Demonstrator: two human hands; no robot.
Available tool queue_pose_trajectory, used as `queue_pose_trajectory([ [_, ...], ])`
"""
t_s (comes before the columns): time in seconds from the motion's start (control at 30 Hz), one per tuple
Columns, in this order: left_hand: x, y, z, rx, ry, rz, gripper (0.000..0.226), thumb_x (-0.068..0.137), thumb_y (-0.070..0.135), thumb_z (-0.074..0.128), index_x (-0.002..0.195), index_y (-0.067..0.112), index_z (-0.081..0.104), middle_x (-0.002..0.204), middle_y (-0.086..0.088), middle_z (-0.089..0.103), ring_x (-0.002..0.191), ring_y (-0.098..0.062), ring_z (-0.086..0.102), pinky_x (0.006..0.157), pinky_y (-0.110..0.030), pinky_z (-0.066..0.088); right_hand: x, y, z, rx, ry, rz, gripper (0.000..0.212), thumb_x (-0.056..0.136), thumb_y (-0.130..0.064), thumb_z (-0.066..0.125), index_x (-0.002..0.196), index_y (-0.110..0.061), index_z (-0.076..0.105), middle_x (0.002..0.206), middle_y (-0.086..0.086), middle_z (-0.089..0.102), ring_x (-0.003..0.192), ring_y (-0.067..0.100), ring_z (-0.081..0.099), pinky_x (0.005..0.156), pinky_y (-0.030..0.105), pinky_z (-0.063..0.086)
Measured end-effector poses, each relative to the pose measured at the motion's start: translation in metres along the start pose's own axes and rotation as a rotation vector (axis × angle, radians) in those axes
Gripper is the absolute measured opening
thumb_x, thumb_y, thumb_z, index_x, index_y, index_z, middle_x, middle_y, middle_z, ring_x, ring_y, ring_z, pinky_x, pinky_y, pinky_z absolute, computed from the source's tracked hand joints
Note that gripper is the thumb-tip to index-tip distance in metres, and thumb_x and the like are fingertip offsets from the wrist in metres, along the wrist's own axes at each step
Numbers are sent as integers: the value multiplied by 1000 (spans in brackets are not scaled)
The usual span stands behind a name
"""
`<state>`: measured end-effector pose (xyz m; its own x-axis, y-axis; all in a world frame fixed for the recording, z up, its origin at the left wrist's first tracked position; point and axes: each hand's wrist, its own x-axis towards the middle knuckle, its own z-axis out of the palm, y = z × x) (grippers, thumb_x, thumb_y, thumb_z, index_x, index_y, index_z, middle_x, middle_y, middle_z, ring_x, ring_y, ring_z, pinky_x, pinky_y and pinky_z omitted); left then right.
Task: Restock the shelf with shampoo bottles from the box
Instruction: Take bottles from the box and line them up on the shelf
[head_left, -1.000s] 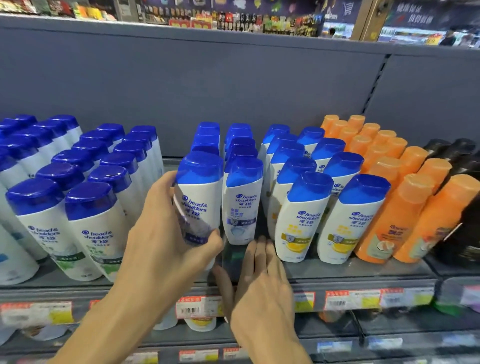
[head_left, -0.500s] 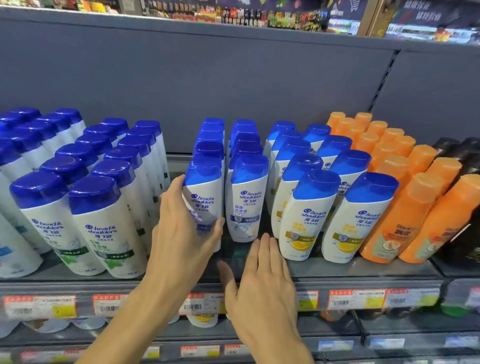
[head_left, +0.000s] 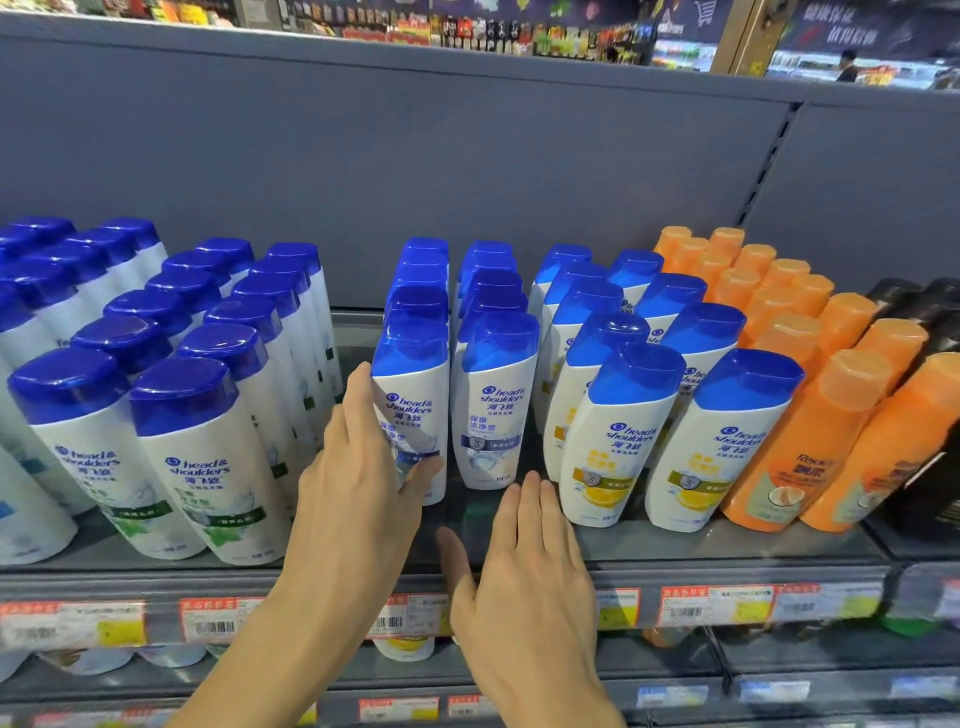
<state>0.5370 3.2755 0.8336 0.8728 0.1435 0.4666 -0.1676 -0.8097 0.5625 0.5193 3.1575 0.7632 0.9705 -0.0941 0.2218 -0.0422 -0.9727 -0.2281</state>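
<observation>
A white shampoo bottle (head_left: 415, 410) with a blue cap stands upright at the front of a row on the grey shelf (head_left: 649, 551). My left hand (head_left: 358, 478) is wrapped around its left side and lower front, fingers up the side, thumb across the label. My right hand (head_left: 524, 561) lies flat and open on the shelf's front edge, fingertips just short of the neighbouring blue-capped bottle (head_left: 493, 410). The box is not in view.
Rows of larger dark-blue-capped bottles (head_left: 192, 447) fill the left, yellow-label bottles (head_left: 618, 441) and orange bottles (head_left: 810, 441) the right, black bottles (head_left: 935, 488) far right. Price tags (head_left: 711, 605) line the shelf edge. A lower shelf (head_left: 675, 654) sits beneath.
My left hand has pushed the bottle back and upright into its row, sliding from the front face to the bottle's side. My right hand has stayed flat on the shelf edge.
</observation>
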Motion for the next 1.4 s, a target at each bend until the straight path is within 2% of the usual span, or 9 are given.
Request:
queue_pose_trajectory([
  [0.2, 3, -3, 6, -16, 23, -1, 81, 75, 28, 78, 137, 23, 27, 117, 1, 55, 94, -23, 63, 69, -30, 44, -1, 0, -1, 8, -2, -8, 89, 92, -64, 10, 130, 3, 54, 138, 21, 52, 129, 33, 51, 100, 48, 48],
  [0.43, 7, -4, 12, -9, 19, -22, 79, 76, 29, 77, 135, 25, 25, 116, 0, 54, 84, -24, 64, 72, -40, 54, -3, 1, -3, -13, -19, -30, 88, 92, -62, 10, 132, 3, 53, 139, 21, 51, 130, 32, 49, 102, 46, 46],
  [0.57, 9, -5, 15, -39, 16, -31, 82, 77, 29, 76, 140, 23, 23, 125, 0, 54, 102, -23, 63, 78, -42, 53, -4, 2, -6, 11, -32, -41, 89, 92, -62, 8, 132, 4, 52, 139, 22, 51, 131, 32, 48, 103, 46, 45],
  [0.7, -11, 3, 13, 76, -1, -39, 96, 80, 31, 72, 150, 10, 10, 143, -10, 42, 124, -27, 51, 86, -42, 50, -4, 4, -10, 35, -55, -61, 89, 93, -62, 9, 132, 6, 50, 140, 24, 50, 131, 35, 47, 105, 48, 43],
  [0.83, -55, 9, -10, 247, 45, 120, 75, 90, 37, 57, 146, -1, 25, 150, -17, 36, 138, -26, 39, 104, -33, 40, -21, 12, -21, 53, -37, -247, 83, 87, -49, 7, 144, 9, 26, 154, 27, 22, 145, 37, 19, 117, 47, 24],
  [0.97, -120, 0, -41, 359, -16, 131, 68, 94, 43, 41, 145, -1, 31, 153, -15, 32, 141, -23, 33, 109, -31, 34, -62, 10, -23, 205, 2, -423, 80, 94, -54, 13, 146, 5, 27, 156, 21, 22, 147, 32, 16, 115, 42, 15],
  [1.1, -196, -39, -71, 507, -162, -21, 69, 96, 47, 35, 149, 4, 26, 157, -12, 22, 145, -22, 24, 112, -41, 32, -124, -7, 2, 317, -193, -551, 82, 94, -62, 9, 150, -2, 20, 160, 13, 12, 149, 26, 6, 120, 41, 16],
  [1.27, -302, -106, -107, 630, -448, -412, 79, 91, 68, 8, 153, 19, 7, 160, 4, -2, 149, -15, 2, 119, -40, 15, -202, -37, 41, 355, -650, -662, 90, 83, -71, -2, 152, -14, -6, 161, 1, -12, 147, 15, -13, 114, 27, -6],
  [1.4, -382, -161, -122, 662, -569, -677, 93, 76, 75, -10, 152, 22, -10, 158, 5, -18, 146, -13, -18, 120, -37, -5, -267, -66, 94, 278, -871, -757, 98, 76, -69, -7, 152, -9, 4, 162, 7, 5, 149, 20, 2, 119, 32, 10],
])
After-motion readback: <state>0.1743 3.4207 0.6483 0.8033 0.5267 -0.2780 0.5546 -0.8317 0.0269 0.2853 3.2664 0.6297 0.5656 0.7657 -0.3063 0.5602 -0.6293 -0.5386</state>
